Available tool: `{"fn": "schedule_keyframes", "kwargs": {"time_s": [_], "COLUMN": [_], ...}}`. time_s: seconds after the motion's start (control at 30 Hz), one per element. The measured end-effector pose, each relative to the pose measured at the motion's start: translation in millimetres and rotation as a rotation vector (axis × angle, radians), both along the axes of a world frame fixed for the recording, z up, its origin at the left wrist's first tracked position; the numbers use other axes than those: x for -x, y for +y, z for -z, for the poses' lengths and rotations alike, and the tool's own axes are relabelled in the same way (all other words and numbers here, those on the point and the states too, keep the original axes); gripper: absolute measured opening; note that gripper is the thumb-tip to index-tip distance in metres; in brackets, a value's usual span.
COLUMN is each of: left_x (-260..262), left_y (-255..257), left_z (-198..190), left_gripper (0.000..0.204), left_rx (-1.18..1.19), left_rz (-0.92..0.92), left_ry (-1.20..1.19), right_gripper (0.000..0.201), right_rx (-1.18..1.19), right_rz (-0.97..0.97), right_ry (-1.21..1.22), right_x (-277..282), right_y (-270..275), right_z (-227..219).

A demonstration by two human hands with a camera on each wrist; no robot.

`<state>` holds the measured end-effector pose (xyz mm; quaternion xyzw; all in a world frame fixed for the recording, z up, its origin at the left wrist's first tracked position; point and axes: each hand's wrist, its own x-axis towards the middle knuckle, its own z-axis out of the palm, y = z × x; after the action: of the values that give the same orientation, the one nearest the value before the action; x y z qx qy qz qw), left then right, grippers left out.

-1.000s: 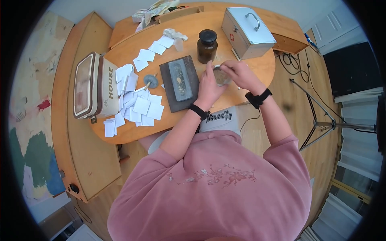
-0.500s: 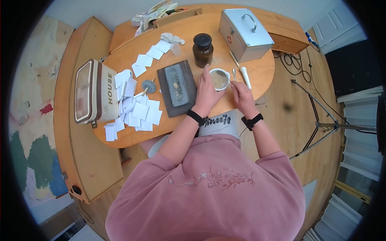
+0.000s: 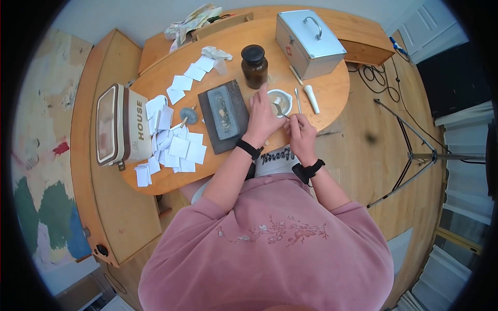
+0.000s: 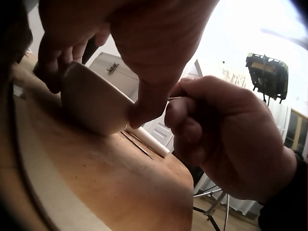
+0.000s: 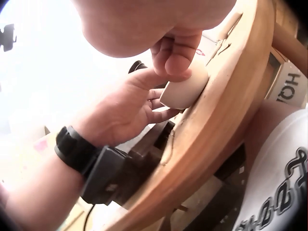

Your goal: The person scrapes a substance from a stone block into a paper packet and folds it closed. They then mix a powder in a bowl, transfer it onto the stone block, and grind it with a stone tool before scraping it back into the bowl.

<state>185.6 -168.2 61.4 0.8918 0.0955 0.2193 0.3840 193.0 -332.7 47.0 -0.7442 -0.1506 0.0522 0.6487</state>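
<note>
A white bowl (image 3: 284,102) with pale brown contents sits on the table, the left hand (image 3: 263,116) gripping its left side, thumb on the near rim. At its near right edge, the right hand (image 3: 301,136) pinches a thin handle that leads to a spoon-like end inside the bowl. In the left wrist view, the left hand (image 4: 130,43) curls round the bowl (image 4: 96,103), with the right hand (image 4: 236,134) close beside the left thumb. The right wrist view shows the bowl (image 5: 185,91) between the left hand (image 5: 118,108) and right hand (image 5: 159,29); its inside is hidden.
Right of the bowl lie a thin white tool (image 3: 297,101) and a white pestle (image 3: 311,98). Beyond stand a brown jar (image 3: 254,70) and metal case (image 3: 311,46). Leftward are a dark board (image 3: 207,124), paper squares (image 3: 179,147) and a HOUSE box (image 3: 136,124).
The right hand has moved from over the bowl to its near right side, uncovering the contents, thin tool and pestle. The left hand stays on the bowl. The head view has shifted slightly.
</note>
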Motion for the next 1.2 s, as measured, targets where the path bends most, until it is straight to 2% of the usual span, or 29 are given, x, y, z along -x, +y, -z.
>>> {"fn": "schedule_keyframes", "kwargs": {"time_s": [0.03, 0.07, 0.13, 0.23, 0.53, 0.7, 0.77, 0.8, 0.87, 0.9, 0.93, 1.0, 1.13, 1.2], "left_x": [-0.4, -0.1, 2.4, 5.3, 11.5, 26.2, 45.0, 58.6, 92.3, 106.3, 121.5, 152.6, 198.1, 221.1], "left_y": [-0.7, -1.6, -2.9, -2.5, 5.3, 3.0, -2.1, -1.1, 2.9, 2.6, 7.0, 23.5, 52.6, 65.2], "left_z": [1.9, 0.1, -3.6, -6.9, -10.2, -21.3, -37.6, -45.5, -62.1, -74.6, -74.3, -72.0, -60.4, -47.3], "left_gripper": [0.117, 0.116, 0.115, 0.114, 0.113, 0.117, 0.105, 0.105, 0.088, 0.060, 0.060, 0.034, 0.021, 0.020], "left_rx": [-0.016, -0.032, -0.034, -0.041, -0.067, -0.021, -0.118, -0.118, 0.009, -0.008, -0.009, -0.052, -0.134, -0.135], "left_rz": [-0.004, -0.008, -0.004, 0.001, 0.003, -0.002, -0.033, -0.057, 0.055, -0.002, -0.023, 0.103, 0.059, -0.055], "left_ry": [-0.005, -0.009, -0.005, 0.003, 0.105, 0.122, -0.091, -0.087, -0.108, -0.195, -0.192, -0.254, -0.313, -0.255], "right_gripper": [0.024, 0.024, 0.026, 0.026, 0.025, 0.025, 0.025, 0.025, 0.024, 0.023, 0.023, 0.025, 0.024, 0.024], "right_rx": [-0.125, -0.125, -0.358, -0.433, -0.439, -0.421, -0.429, -0.423, -0.439, -0.451, -0.447, -0.444, -0.452, -0.408], "right_rz": [0.029, 0.032, 0.033, 0.032, 0.063, 0.091, 0.107, 0.085, 0.072, 0.050, 0.031, -0.050, -0.169, -0.224], "right_ry": [0.106, 0.106, 0.291, 0.358, 0.371, 0.343, 0.333, 0.340, 0.323, 0.323, 0.331, 0.301, 0.300, 0.280], "right_x": [-1.9, -4.6, -12.2, -20.3, -29.3, -30.9, -32.7, -33.7, -34.0, -32.7, -30.9, -27.6, -19.7, -15.2], "right_y": [1.7, 2.4, 4.0, 5.1, -3.8, -10.7, -12.0, -11.7, -8.2, -4.4, 2.4, 14.7, 51.0, 67.7], "right_z": [1.3, 4.4, 12.3, 18.3, 19.2, 3.2, -5.8, -10.7, -21.5, -29.2, -36.9, -51.6, -66.9, -69.1]}}
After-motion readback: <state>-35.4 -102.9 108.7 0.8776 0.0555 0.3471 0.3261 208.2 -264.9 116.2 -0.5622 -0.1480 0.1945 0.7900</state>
